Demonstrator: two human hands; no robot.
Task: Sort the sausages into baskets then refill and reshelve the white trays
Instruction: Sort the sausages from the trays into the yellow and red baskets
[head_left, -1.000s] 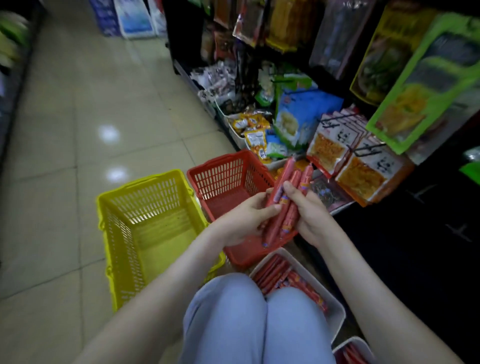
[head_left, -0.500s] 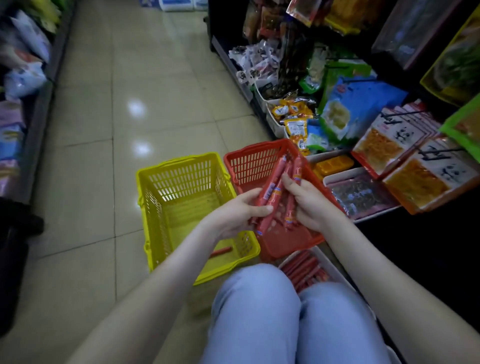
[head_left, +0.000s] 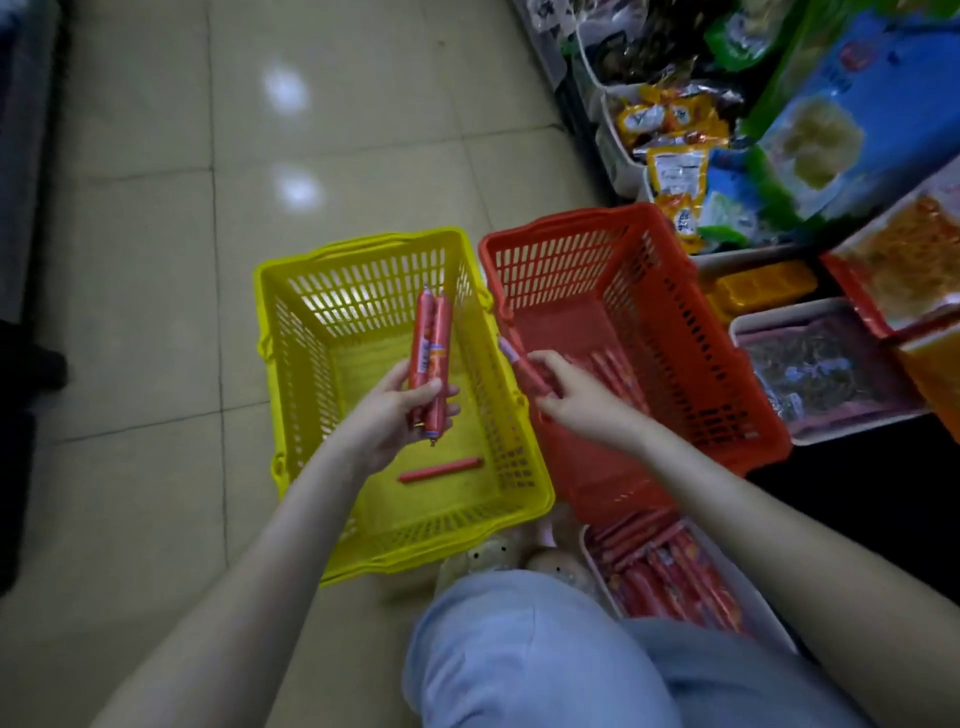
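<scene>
Left hand (head_left: 387, 415) is gripping two sausages (head_left: 430, 358) in red wrappers, fingers and thumb curled round their lower ends, the pair pointing away from the person and hanging above the yellow basket (head_left: 363, 551); right hand (head_left: 576, 397) is pinching a single sausage (head_left: 522, 364) between thumb and fingertips, holding it tilted over the near left rim of the red basket (head_left: 748, 395); the two hands are staying apart, one over each basket; yellow basket is standing on the tiled floor (head_left: 156, 260), touching or just beside the red basket on its right; one loose sausage (head_left: 440, 469) is lying flat on the yellow basket's bottom, near the person's side; red basket is holding what look like a few more sausages on its bottom, too blurred to count; white tray (head_left: 763, 610) is sitting on the floor just beside the person's right knee, near the red basket's close end, packed with a layer of red sausages (head_left: 670, 577); knees in pale blue trousers (head_left: 519, 649) are filling the lower middle, with light shoes (head_left: 488, 558) showing just past them; low shelf on the right is carrying a second white tray (head_left: 737, 332) of dark packets, orange packs (head_left: 758, 286) and yellow snack bags (head_left: 670, 124)
</scene>
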